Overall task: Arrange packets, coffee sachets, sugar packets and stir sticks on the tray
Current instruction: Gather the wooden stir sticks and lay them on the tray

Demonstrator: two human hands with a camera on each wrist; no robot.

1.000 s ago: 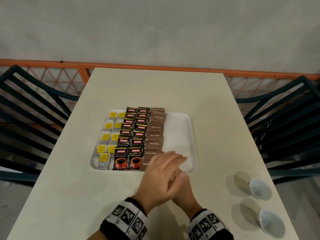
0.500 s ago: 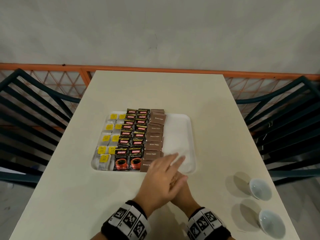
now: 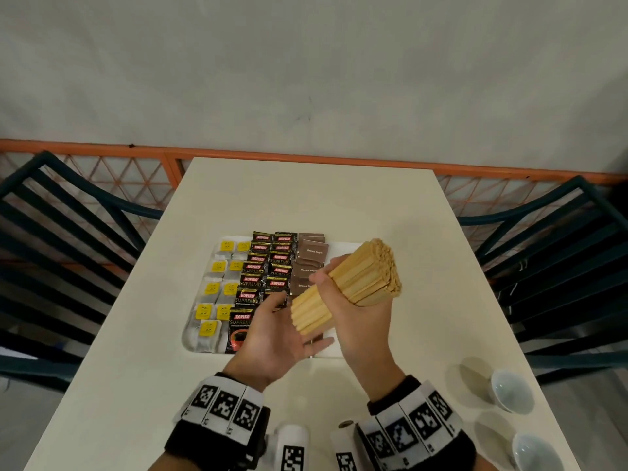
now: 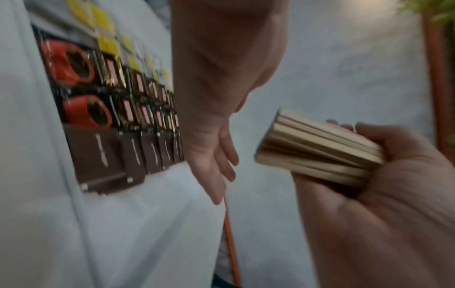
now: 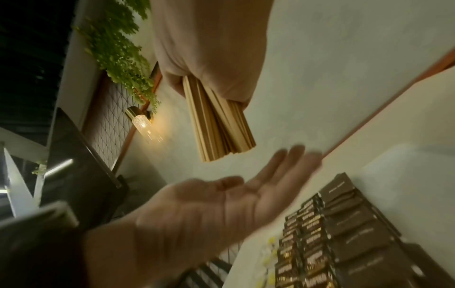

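Observation:
A thick bundle of wooden stir sticks (image 3: 353,283) is raised at a slant above the white tray (image 3: 350,245), and my right hand (image 3: 360,317) grips it round the middle. My left hand (image 3: 275,331) lies open, palm up, just below the bundle's lower end. On the tray lie rows of tea bags with yellow tags (image 3: 217,287), black coffee sachets (image 3: 268,266) and brown sugar packets (image 3: 311,253). The left wrist view shows the bundle (image 4: 317,154) end-on in the right hand (image 4: 393,194). The right wrist view shows the sticks (image 5: 219,124) above the open left palm (image 5: 221,204).
Two small white cups (image 3: 509,389) (image 3: 533,453) stand at the table's front right. Dark slatted chairs flank the cream table (image 3: 306,198) on the left (image 3: 68,249) and right (image 3: 560,249). An orange railing (image 3: 306,158) runs behind the far edge.
Both hands were low on the table at the tray's front edge, left over right. The right hand has risen with the stick bundle, and the left has turned palm up beneath it.

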